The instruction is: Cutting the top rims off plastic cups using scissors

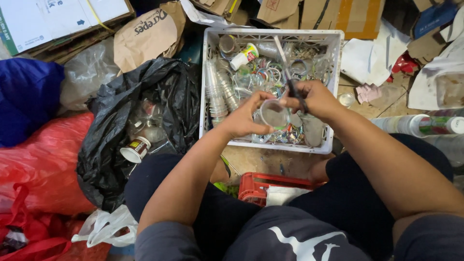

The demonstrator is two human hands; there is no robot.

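Pinching clear cup, left hand; right hand grip clenched on scissors.

Cup in the left hand was clear, glossy plastic. Scissors in the right hand had matt black handles and a shiny metal blade. Crate was white matt plastic lattice. Bin bag was black, crinkled glossy film. Boxes were rough brown cardboard.
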